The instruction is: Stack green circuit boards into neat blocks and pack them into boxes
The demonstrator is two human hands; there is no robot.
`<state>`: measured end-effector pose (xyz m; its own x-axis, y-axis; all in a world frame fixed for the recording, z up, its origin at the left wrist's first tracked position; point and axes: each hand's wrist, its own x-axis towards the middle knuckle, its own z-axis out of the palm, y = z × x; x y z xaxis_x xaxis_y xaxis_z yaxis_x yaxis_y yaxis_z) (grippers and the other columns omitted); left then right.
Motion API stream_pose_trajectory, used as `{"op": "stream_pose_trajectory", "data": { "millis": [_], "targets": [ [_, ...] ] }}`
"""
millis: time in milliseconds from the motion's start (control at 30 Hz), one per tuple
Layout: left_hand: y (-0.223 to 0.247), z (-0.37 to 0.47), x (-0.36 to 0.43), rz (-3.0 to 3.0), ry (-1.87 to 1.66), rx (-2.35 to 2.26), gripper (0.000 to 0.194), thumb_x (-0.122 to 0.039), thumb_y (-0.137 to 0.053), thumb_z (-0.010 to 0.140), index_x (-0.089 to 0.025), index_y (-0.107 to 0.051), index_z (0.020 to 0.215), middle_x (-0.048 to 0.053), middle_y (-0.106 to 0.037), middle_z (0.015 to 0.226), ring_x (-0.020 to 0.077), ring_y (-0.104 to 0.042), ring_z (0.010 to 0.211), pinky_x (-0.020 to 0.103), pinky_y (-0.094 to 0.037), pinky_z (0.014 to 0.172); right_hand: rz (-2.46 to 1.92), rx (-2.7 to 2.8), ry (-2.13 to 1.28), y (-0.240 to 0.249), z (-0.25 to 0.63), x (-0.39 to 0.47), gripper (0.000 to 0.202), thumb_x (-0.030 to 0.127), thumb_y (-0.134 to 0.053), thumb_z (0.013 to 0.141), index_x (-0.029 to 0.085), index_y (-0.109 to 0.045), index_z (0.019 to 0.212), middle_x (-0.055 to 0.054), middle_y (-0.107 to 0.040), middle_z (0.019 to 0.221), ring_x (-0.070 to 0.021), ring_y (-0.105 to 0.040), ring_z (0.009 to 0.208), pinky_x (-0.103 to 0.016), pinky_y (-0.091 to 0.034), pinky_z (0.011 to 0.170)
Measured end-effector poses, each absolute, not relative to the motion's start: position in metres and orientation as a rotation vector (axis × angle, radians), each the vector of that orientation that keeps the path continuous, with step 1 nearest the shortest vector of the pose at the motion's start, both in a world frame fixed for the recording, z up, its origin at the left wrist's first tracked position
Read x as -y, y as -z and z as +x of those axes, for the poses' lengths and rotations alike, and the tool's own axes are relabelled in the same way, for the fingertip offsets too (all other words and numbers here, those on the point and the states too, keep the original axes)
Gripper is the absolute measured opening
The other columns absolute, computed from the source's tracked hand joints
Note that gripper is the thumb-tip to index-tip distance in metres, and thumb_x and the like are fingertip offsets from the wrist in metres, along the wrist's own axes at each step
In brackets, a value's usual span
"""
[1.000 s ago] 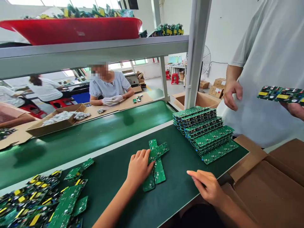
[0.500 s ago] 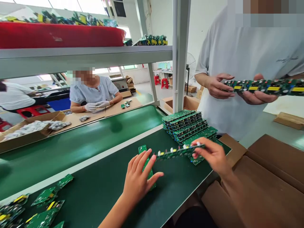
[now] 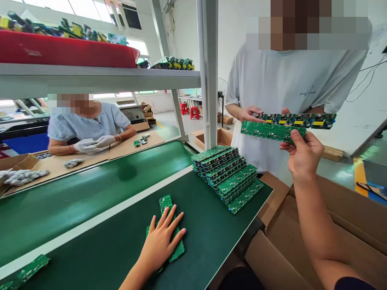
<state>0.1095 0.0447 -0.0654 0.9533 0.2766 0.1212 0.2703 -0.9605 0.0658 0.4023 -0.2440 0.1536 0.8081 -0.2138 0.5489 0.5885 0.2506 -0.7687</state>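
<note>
My right hand (image 3: 305, 155) is raised at the right, thumb and fingers pinching one end of a long green circuit board (image 3: 267, 131). That board is held up in front of a co-worker, just below a populated circuit board strip (image 3: 299, 120) in the co-worker's hands. Lower down, my left hand (image 3: 163, 237) lies with fingers spread over another green circuit board (image 3: 165, 201) on the dark green bench. Part of a further board shows at its left side; the rest is hidden under the hand. A stack of circuit boards (image 3: 226, 171) rests near the bench's right corner.
A green conveyor belt (image 3: 90, 173) runs behind the bench. Open cardboard boxes (image 3: 332, 225) stand at the right. More boards (image 3: 33, 270) lie at lower left. Overhead, a shelf (image 3: 105, 80) carries a red tray (image 3: 69, 50) of boards. A gloved person sits across the belt.
My right hand has lifted its board up and to the right, towards the co-worker, turning its flat side into view. My left hand has come down onto the board on the bench. The view has shifted right.
</note>
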Motion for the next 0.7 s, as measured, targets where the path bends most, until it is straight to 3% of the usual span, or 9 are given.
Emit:
{"op": "stream_pose_trajectory", "data": {
  "millis": [233, 700],
  "targets": [
    [0.065, 0.11, -0.045, 3.06, -0.168, -0.439, 0.053, -0.057, -0.032, 0.095, -0.037, -0.038, 0.144, 0.0, -0.027, 0.158, 0.0305, -0.027, 0.146, 0.064, -0.027, 0.114, -1.176, 0.36, 0.57, -0.155, 0.399, 0.251, 0.034, 0.041, -0.077, 0.058, 0.017, -0.058, 0.074, 0.002, -0.056, 0.066, -0.0056, -0.048, 0.043, -0.026, -0.043, 0.043],
    [0.068, 0.11, -0.046, 3.048, -0.17, -0.449, 0.051, -0.056, -0.035, 0.095, -0.037, -0.04, 0.143, 0.001, -0.027, 0.158, 0.031, -0.027, 0.146, 0.064, -0.025, 0.115, -1.145, 0.4, 0.609, -0.149, 0.404, 0.258, 0.038, 0.046, -0.083, 0.06, 0.019, -0.064, 0.079, 0.002, -0.061, 0.072, -0.0077, -0.052, 0.044, -0.027, -0.052, 0.044]
  ]
}}
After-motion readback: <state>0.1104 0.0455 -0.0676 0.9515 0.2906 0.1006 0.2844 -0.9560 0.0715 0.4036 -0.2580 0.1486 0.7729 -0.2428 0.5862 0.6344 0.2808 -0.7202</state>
